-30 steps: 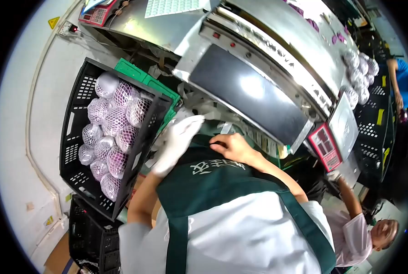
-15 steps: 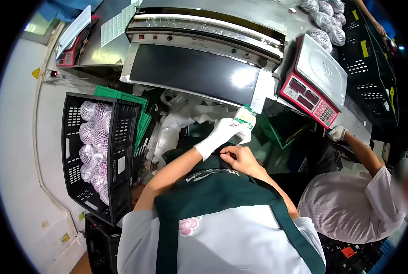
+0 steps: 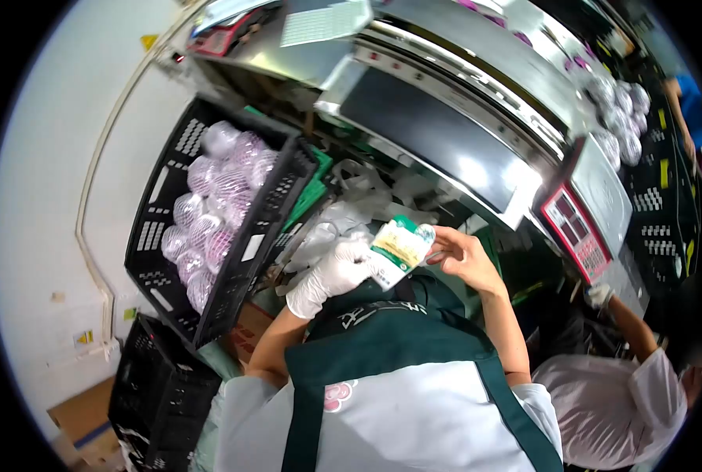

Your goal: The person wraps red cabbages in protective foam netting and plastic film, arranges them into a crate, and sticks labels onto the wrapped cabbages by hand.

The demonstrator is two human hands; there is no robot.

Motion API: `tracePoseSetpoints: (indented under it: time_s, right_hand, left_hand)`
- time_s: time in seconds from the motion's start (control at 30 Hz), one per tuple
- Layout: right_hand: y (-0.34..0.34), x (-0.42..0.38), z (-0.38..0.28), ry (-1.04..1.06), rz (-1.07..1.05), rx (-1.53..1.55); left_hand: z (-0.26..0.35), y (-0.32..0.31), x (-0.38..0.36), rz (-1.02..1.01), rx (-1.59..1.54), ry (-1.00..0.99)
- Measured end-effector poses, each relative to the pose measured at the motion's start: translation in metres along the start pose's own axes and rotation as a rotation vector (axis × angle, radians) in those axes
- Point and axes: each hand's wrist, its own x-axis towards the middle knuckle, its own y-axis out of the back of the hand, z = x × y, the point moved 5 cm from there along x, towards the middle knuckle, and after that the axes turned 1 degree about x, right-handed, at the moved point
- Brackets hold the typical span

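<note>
White-gloved, my left hand (image 3: 335, 274) has its fingers closed on the left edge of a flat green, white and yellow printed packet (image 3: 402, 245); the packet is tilted, held in front of my dark green cloth apron (image 3: 390, 334); my bare right hand (image 3: 470, 261) is partly open, fingers bent, the tips at the packet's right edge, though I cannot tell whether they grip it; to my left is a black perforated plastic crate (image 3: 276, 206) of round purplish produce (image 3: 229, 182) in white netting; to my right, a co-worker's gloved hand (image 3: 600, 296) is near a red-and-white digital scale (image 3: 575, 228).
</note>
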Motion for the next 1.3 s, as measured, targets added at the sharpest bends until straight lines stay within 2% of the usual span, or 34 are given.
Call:
tracePoseSetpoints:
  time_s: [0.03,0.07,0.1,0.17,0.2,0.23,0.3,0.33,0.37,0.43,0.53,0.57,0.63,0.7,0.77,0.83,0.9,0.93,0.97,1.03,1.07,1.1,1.17,1.23,1.27,1.3]
  right_hand:
    - [-0.020,0.013,-0.004,0.025,-0.051,-0.004]
    - [-0.039,0.025,-0.003,0.029,-0.095,-0.033]
    - [-0.064,0.038,-0.007,-0.009,-0.078,-0.104]
    - [-0.113,0.062,-0.007,-0.110,-0.039,-0.204]
    - [-0.134,0.073,-0.003,-0.048,-0.064,-0.369]
    - [-0.158,0.083,-0.005,-0.047,-0.134,-0.459]
    - [-0.210,0.104,-0.020,0.236,-0.224,-0.748]
    - [-0.228,0.119,-0.022,0.392,-0.214,-0.780]
    - [-0.243,0.136,-0.031,0.503,-0.211,-0.775]
    - [-0.262,0.184,-0.051,0.440,-0.176,-0.715]
    - [-0.274,0.285,-0.084,0.437,0.065,-0.634]
    - [-0.277,0.323,-0.088,0.396,0.084,-0.770]
    - [-0.302,0.381,-0.085,0.468,0.000,-1.011]
    - [-0.324,0.434,-0.057,0.505,-0.120,-1.116]
    - [-0.334,0.496,-0.011,0.456,-0.164,-1.292]
    - [-0.350,0.531,0.014,0.425,-0.233,-1.467]
    - [-0.351,0.567,0.045,0.405,-0.227,-1.602]
    - [-0.342,0.588,0.067,0.399,-0.215,-1.737]
    - [-0.337,0.601,0.075,0.266,-0.264,-1.874]
    - [-0.339,0.603,0.068,0.569,0.031,-1.869]
    - [-0.348,0.590,0.061,0.839,0.016,-1.865]
    - [-0.352,0.583,0.057,0.956,-0.046,-1.738]
    - [-0.357,0.559,0.054,0.723,-0.284,-1.542]
    - [-0.356,0.552,0.073,1.134,-0.277,-1.384]
    - [-0.332,0.572,0.113,0.915,-0.298,-1.530]
    - [-0.329,0.578,0.116,0.848,-0.308,-1.514]
  left_hand:
    - [-0.002,0.015,-0.015,0.021,0.199,0.018]
    - [-0.013,0.025,-0.032,0.085,0.156,0.027]
    - [-0.021,0.037,-0.050,0.069,0.081,0.006]
    - [-0.018,0.057,-0.085,0.322,-0.254,-0.016]
    - [-0.005,0.070,-0.094,0.234,-0.415,0.101]
    - [0.005,0.084,-0.110,0.351,-0.505,0.133]
    - [-0.016,0.108,-0.148,0.492,-0.363,0.119]
    - [-0.031,0.120,-0.167,0.577,-0.182,0.076]
    - [-0.053,0.122,-0.185,0.660,-0.432,0.189]
    - [-0.053,0.134,-0.210,0.667,-0.722,0.268]
    - [-0.062,0.152,-0.267,0.846,-0.659,0.399]
    - [-0.063,0.162,-0.289,0.915,-0.691,0.444]
    - [-0.052,0.187,-0.333,1.113,-0.611,0.587]
    - [-0.054,0.199,-0.375,1.384,-0.567,0.526]
    - [-0.043,0.203,-0.393,1.532,-0.570,0.464]
    - [-0.036,0.201,-0.389,1.589,-0.591,0.477]
    - [-0.036,0.194,-0.376,1.638,-0.619,0.559]
    - [-0.042,0.188,-0.371,1.663,-0.602,0.540]
    - [-0.048,0.182,-0.368,1.679,-0.581,0.523]
    - [-0.052,0.178,-0.354,1.689,-0.628,0.502]
    - [-0.052,0.180,-0.344,1.683,-0.689,0.528]
    - [-0.052,0.185,-0.331,1.677,-0.750,0.543]
    - [-0.042,0.204,-0.306,1.698,-0.766,0.552]
    - [-0.040,0.218,-0.284,1.599,-0.815,0.647]
    - [-0.040,0.224,-0.276,1.614,-0.797,0.612]
    - [-0.043,0.229,-0.273,1.615,-0.791,0.610]
